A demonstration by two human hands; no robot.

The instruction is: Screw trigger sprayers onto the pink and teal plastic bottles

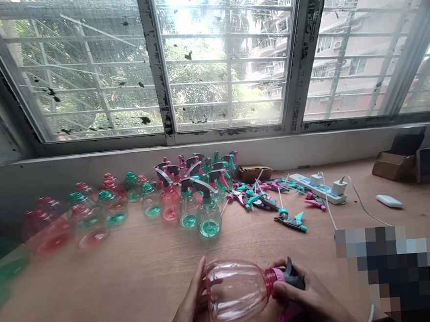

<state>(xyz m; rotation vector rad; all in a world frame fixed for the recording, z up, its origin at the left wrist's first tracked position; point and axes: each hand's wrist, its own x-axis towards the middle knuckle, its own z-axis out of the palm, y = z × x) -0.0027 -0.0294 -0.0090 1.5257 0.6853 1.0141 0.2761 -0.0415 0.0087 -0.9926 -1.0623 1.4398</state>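
Observation:
A clear pink spray bottle [237, 292] lies sideways in the air above the near part of the table, its neck pointing right. My left hand [193, 300] is closed around its base end, with some fingers hidden behind the plastic. At the neck, my right hand [307, 292] grips a dark grey and pink trigger sprayer [292, 276], thumb against the pink collar. The sprayer sits at the bottle's mouth; whether it is fully tight I cannot tell. Farther back stand several bottles with sprayers on, among them a green one [209, 220].
Open-necked pink and green bottles [111, 207] stand at the left. Loose sprayer heads [262, 199] lie piled right of centre, beside a white power strip [320, 190] with cables. A cardboard box [395, 163], a phone [425, 166] and a white mouse [389, 201] are at the right.

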